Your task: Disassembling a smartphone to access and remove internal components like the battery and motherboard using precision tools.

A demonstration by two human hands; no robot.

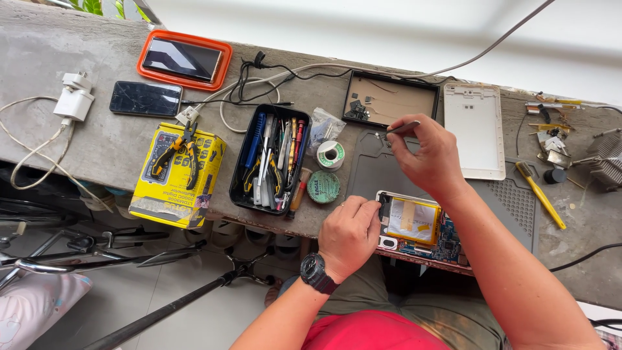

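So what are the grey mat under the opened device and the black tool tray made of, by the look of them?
The grey mat looks like soft matte rubber or silicone: moulded recesses and a studded patch, no shine. The black tool tray seems to be hard plastic, with a smooth, slightly glossy rim and rounded corners. The opened device the left hand steadies shows a foil-wrapped yellow pack.

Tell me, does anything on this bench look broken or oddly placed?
Yes. The dark phone at the far left has a cracked screen, and the opened device under the left hand overhangs the bench edge, its insides bare.
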